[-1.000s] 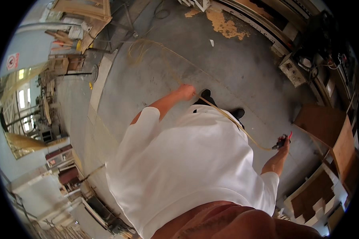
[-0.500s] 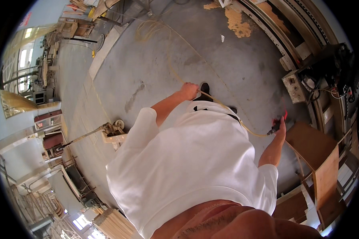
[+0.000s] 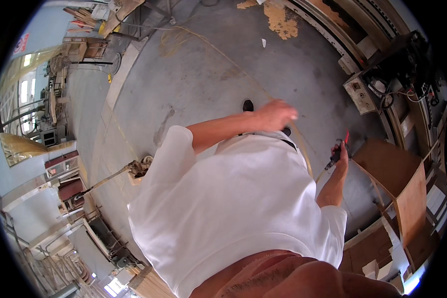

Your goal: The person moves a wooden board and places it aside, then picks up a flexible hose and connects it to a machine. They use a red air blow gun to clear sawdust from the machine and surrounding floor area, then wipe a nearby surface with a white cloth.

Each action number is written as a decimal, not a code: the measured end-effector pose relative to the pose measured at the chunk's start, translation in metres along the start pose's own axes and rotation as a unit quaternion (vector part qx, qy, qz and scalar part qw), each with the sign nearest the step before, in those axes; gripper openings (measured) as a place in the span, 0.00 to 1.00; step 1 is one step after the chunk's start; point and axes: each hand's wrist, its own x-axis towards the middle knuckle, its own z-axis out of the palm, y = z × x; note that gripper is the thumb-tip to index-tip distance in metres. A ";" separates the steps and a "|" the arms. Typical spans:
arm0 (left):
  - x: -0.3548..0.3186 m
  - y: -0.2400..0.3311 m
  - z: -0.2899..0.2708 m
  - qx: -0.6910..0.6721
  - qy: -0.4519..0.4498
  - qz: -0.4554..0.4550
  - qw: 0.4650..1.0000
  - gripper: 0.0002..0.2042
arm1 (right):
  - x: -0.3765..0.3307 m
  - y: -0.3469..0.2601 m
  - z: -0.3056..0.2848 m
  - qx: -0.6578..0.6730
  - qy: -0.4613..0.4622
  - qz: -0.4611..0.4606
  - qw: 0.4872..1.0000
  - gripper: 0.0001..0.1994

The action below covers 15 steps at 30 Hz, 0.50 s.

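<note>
My right hand (image 3: 340,154) is raised at my right side and grips a small black hand tool with a red tip (image 3: 338,149). A thin yellowish hose (image 3: 307,159) runs from that tool up past my left hand and away across the concrete floor (image 3: 208,74). My left hand (image 3: 277,114) is stretched forward over my white shirt (image 3: 233,208), fingers curled and blurred, apparently around the hose. A black shoe (image 3: 247,105) shows just beyond my left forearm.
Brown boards (image 3: 390,171) lean at my right, close to the tool. A beige control box (image 3: 360,92) and a dark machine (image 3: 407,59) stand at the upper right. Sawdust (image 3: 279,20) lies at the top. A wheeled metal handle cart (image 3: 134,171) stands at left.
My left arm has swung out to the right, further from my body. My right hand has lifted the tool slightly. The view has turned, bringing the cart at left and the boards closer.
</note>
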 end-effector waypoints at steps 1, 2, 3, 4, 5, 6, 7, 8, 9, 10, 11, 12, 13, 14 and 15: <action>0.024 0.024 0.005 -0.023 0.005 0.075 0.997 0.04 | 0.001 -0.006 0.013 -0.019 -0.009 -0.013 1.000 0.17; 0.046 0.053 0.010 -0.045 0.008 0.148 0.988 0.04 | 0.001 -0.009 0.024 -0.037 -0.018 -0.025 0.999 0.17; 0.062 0.085 0.012 -0.061 -0.006 0.207 0.976 0.04 | -0.012 -0.011 0.050 -0.061 -0.029 -0.033 0.997 0.18; 0.074 0.114 0.020 -0.076 -0.019 0.266 0.961 0.04 | -0.031 -0.014 0.072 -0.094 0.025 -0.010 0.995 0.18; 0.077 0.136 0.036 -0.126 0.013 0.314 0.941 0.03 | -0.070 -0.023 0.115 -0.140 0.076 0.020 0.987 0.18; 0.084 0.162 0.045 -0.133 -0.016 0.355 0.925 0.03 | -0.092 -0.030 0.135 -0.170 0.130 0.040 0.976 0.18; 0.089 0.184 0.050 -0.138 -0.045 0.394 0.907 0.03 | -0.067 -0.017 0.105 -0.171 -0.050 -0.056 0.982 0.19; 0.095 0.205 0.054 -0.186 -0.068 0.407 0.892 0.02 | -0.068 -0.012 0.094 -0.141 -0.042 -0.070 0.987 0.20; 0.099 0.217 0.060 -0.226 -0.088 0.410 0.879 0.03 | -0.068 -0.005 0.089 -0.115 -0.044 -0.078 0.989 0.20; 0.106 0.224 0.064 -0.232 -0.097 0.421 0.872 0.02 | -0.061 0.004 0.070 -0.087 -0.033 -0.065 0.994 0.21; 0.112 0.231 0.069 -0.236 -0.109 0.433 0.863 0.03 | -0.050 0.011 0.049 -0.054 -0.025 -0.055 0.997 0.22; 0.117 0.234 0.072 -0.238 -0.120 0.444 0.856 0.03 | -0.037 0.018 0.028 -0.025 -0.018 -0.043 0.999 0.22; 0.117 0.230 0.079 -0.231 -0.138 0.428 0.863 0.03 | -0.037 0.024 0.015 0.000 -0.007 -0.032 0.999 0.22; 0.116 0.220 0.085 -0.223 -0.155 0.413 0.869 0.04 | -0.035 0.027 0.003 0.006 -0.001 -0.023 1.000 0.22; 0.116 0.211 0.092 -0.215 -0.180 0.404 0.871 0.04 | -0.039 0.033 -0.012 0.008 0.011 -0.028 1.000 0.21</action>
